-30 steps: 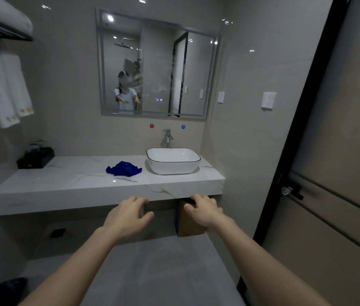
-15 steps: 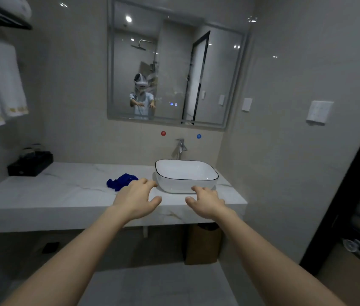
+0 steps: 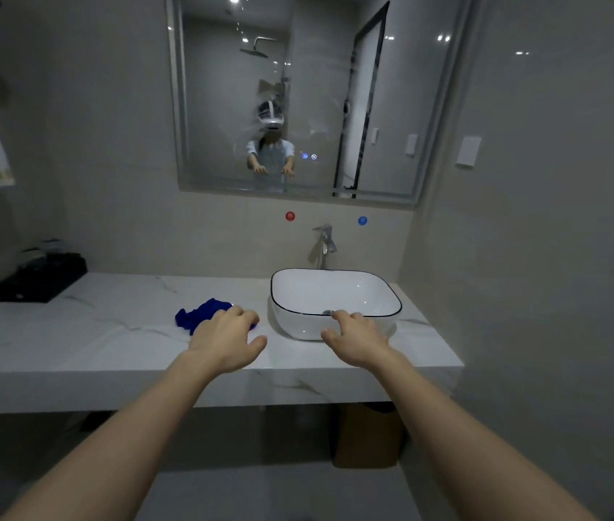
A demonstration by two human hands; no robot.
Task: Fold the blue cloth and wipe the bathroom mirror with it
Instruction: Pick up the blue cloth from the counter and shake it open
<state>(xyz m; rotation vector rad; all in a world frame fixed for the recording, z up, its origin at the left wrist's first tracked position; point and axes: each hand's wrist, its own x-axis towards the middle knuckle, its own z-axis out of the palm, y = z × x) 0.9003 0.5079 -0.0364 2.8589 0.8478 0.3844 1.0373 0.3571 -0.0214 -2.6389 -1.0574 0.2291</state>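
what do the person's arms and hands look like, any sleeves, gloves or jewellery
Both forearms are bare down to the frame's bottom edge, with no sleeves in direct view. The left hand and right hand wear no gloves, and no watch, ring or bracelet shows. The reflection in the mirror suggests a light short-sleeved top, though it is small.

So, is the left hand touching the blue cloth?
Cannot tell. In the head view the left hand overlaps the right part of the blue cloth, so its fingers hide any contact or gap.
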